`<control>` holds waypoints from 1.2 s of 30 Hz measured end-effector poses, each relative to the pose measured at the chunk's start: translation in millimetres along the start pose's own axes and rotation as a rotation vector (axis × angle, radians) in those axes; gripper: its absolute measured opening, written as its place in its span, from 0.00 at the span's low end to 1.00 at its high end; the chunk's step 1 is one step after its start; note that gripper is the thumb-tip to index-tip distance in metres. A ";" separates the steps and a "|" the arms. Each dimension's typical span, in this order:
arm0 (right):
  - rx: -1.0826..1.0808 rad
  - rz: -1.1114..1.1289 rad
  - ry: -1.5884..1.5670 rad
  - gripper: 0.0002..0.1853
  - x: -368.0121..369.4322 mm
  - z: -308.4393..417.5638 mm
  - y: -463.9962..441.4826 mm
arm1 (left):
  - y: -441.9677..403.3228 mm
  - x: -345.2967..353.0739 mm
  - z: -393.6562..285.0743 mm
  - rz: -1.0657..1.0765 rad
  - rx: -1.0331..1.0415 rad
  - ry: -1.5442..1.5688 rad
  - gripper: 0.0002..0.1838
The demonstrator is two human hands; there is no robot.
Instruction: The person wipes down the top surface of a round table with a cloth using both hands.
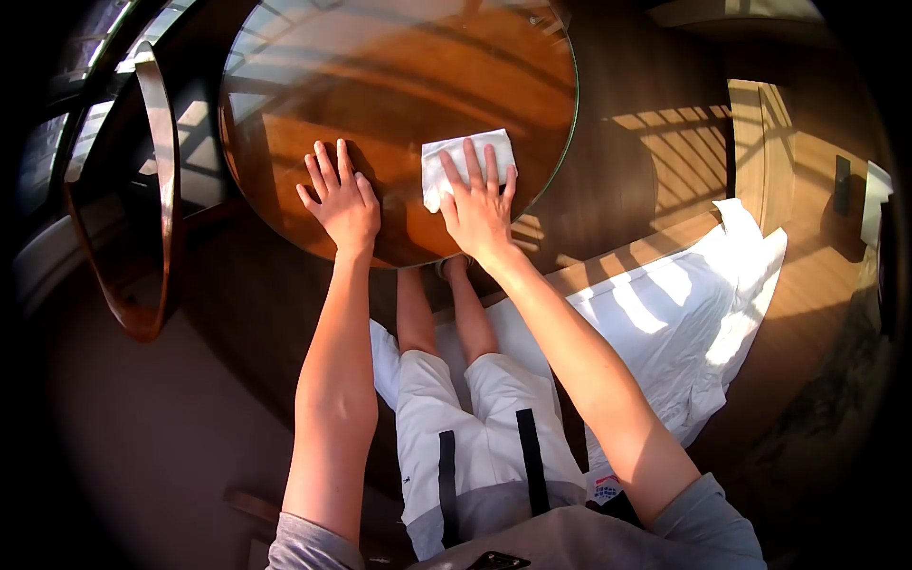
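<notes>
My left hand (345, 207) rests on the near left part of a round wooden table (399, 85) that has a glass top. Its fingers are spread and nothing is in them. To the right, my right hand (482, 217) lies with fingers stretched out over a folded white cloth or paper wipe (432, 173). The palm and fingers cover much of this wipe, and it sits flat on the glass near the table's right edge.
A curved wooden chair arm (161, 142) rises at the left beside windows. White sheeting (655, 304) is spread at the right, behind the table's near edge. Sunlight throws striped shadows over the wooden floor (627, 180). My legs are close under the table's rim.
</notes>
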State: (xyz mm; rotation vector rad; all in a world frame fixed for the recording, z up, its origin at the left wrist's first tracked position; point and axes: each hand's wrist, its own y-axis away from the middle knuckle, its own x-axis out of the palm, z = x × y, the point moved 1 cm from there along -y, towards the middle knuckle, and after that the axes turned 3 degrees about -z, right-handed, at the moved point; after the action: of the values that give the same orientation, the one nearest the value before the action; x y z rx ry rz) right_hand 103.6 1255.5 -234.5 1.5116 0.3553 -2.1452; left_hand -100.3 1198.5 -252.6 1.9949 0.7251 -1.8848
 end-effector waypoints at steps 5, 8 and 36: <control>-0.360 0.136 0.017 0.34 -5.4 -3.5 9.3 | 2.1 1.2 3.0 0.011 -0.004 0.045 0.32; -0.382 0.043 0.097 0.32 -31.3 -43.0 -44.1 | 1.7 1.6 3.9 0.011 -0.005 0.047 0.32; -0.590 0.127 -0.117 0.28 -28.9 -8.4 10.2 | -0.2 -21.7 36.1 0.098 0.085 0.302 0.29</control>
State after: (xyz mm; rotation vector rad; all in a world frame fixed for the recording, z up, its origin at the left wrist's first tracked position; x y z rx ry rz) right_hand 123.5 1257.7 -209.9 1.0376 0.7502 -1.7991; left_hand -130.9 1175.8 -234.5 2.3544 0.6162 -1.6021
